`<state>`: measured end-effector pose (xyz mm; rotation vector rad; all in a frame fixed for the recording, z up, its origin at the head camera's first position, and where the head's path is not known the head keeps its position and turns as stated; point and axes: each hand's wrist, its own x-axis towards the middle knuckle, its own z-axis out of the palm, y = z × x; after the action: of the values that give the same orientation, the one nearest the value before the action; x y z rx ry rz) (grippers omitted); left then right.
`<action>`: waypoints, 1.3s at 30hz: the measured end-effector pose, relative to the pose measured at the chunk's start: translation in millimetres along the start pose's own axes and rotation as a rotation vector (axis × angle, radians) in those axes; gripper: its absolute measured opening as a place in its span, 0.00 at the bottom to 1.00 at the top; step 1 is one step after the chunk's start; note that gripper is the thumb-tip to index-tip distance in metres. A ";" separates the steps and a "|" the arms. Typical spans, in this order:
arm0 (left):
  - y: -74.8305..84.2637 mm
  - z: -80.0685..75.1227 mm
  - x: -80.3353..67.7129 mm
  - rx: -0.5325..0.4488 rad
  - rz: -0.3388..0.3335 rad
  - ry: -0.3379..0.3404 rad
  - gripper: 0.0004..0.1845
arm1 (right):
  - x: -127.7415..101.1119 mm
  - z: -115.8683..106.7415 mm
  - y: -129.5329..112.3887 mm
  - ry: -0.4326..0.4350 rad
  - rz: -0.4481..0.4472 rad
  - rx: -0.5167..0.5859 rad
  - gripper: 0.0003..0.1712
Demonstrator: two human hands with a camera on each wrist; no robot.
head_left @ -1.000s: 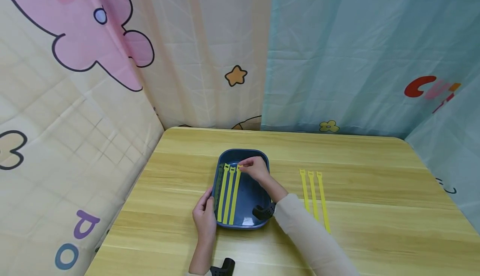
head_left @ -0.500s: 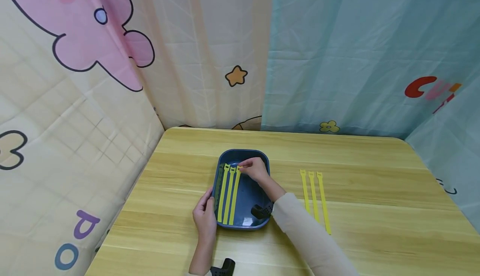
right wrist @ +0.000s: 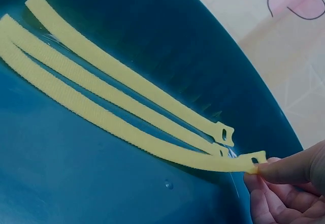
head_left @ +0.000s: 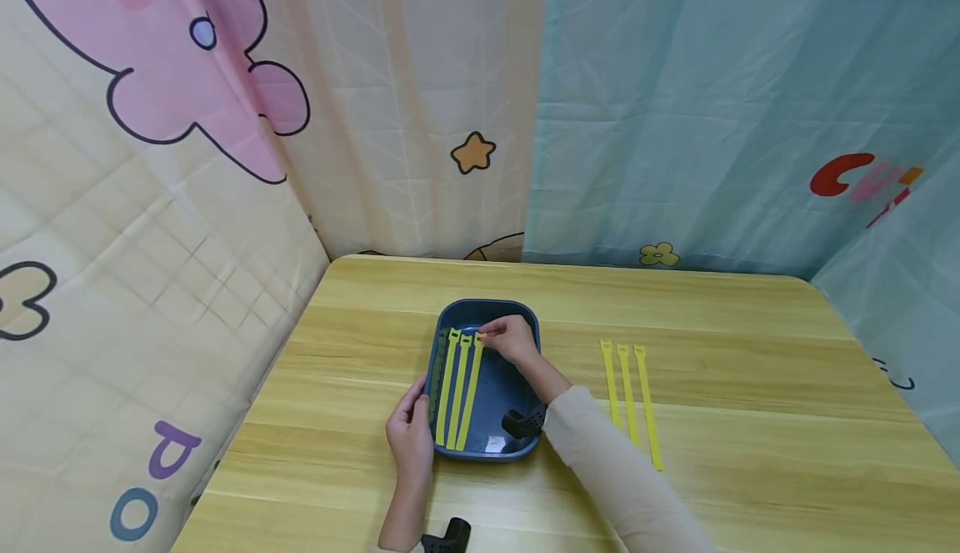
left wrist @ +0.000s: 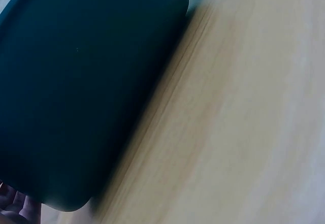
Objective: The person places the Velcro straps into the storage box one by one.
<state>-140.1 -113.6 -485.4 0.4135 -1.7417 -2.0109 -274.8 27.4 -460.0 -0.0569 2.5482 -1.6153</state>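
Observation:
My right hand (head_left: 512, 340) reaches into the dark blue tray (head_left: 498, 403) and pinches the slotted head of a yellow hook-and-loop cable tie (right wrist: 96, 109) between thumb and fingertips. In the right wrist view the head is raised, while the tail lies near the tray floor. Two more yellow cable ties (right wrist: 127, 84) lie alongside in the tray, partly overlapped by the held one at their heads. At the tray's near left side, my left hand (head_left: 411, 434) grips its wall. The left wrist view catches only fingers (left wrist: 20, 206) at the tray's lower corner.
Three yellow cable ties (head_left: 627, 394) lie side by side on the wooden table (head_left: 735, 386), right of the tray, their near ends close to the right sleeve (head_left: 622, 470). Printed curtains (head_left: 405, 103) stand behind the table's far edge and along its left.
The pinched cable tie's near end has shifted slightly left, towards the other two. The right forearm has moved a little left; the left hand stays at the tray.

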 end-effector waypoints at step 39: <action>0.1 0.0 0.0 0.011 -0.003 -0.005 0.16 | -13.1 -11.8 -10.5 0.188 -0.350 0.159 0.11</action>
<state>-140.1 -113.6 -485.3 0.4155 -1.7565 -2.0067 -263.6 34.7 -444.5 -0.3725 2.6511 -2.0321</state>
